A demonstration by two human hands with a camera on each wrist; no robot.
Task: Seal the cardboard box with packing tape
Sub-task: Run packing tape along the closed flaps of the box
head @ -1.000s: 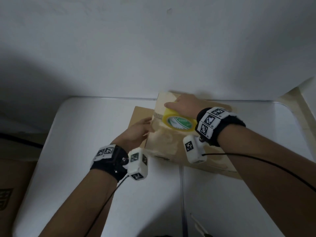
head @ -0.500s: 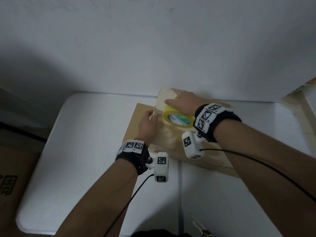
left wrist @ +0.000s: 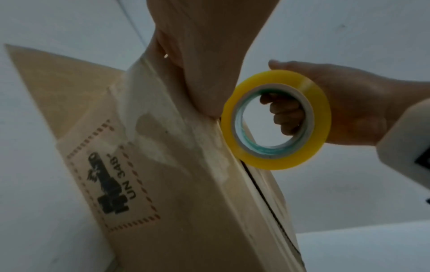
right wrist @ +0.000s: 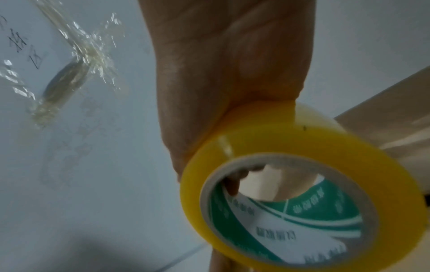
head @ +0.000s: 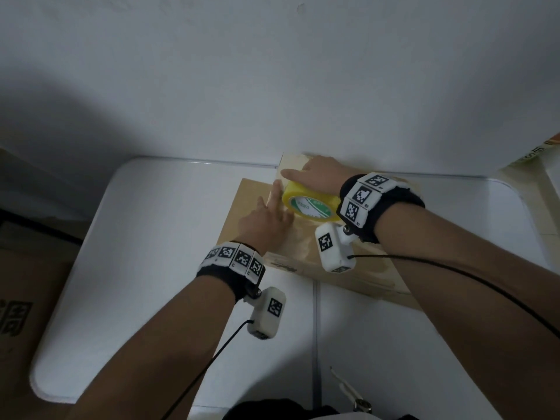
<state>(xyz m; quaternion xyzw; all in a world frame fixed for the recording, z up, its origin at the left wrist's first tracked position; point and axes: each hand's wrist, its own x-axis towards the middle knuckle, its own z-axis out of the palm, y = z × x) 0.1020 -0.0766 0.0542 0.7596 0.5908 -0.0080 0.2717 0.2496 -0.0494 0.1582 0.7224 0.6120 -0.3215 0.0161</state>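
The cardboard box [head: 357,268] lies on the white table [head: 157,237], pushed toward its far edge against the wall [head: 272,86], with one flap [head: 242,207] spread flat to the left. Much of the box top is hidden in the head view by both forearms and the wrist-mounted cameras.

The right hand [head: 321,174] holds the yellow roll of packing tape [head: 309,204] on edge over the far left part of the box top. The left-wrist view shows its fingers [left wrist: 286,114] curled through the core and the thumb laid over the roll's outer rim. The roll's green-and-white printed core label is readable only as blurred characters in the right-wrist view.

The left hand [head: 266,219] lies on the box just left of the roll, fingers extended and close together, pressing on a glossy strip of clear tape [left wrist: 158,114] that runs over the box's edge and down its side (where the strip ends cannot be made out). Beside that strip the box side carries a dashed-border printed mark reading "UN 3480", partly smeared by blur. A dark gap between the top flaps shows below the roll in the left-wrist view.

At the table's near edge a small metal tool [head: 354,395], cut off and too dim to identify, lies near the frame bottom. Another cardboard carton [head: 21,313] stands left of the table, its print cropped.
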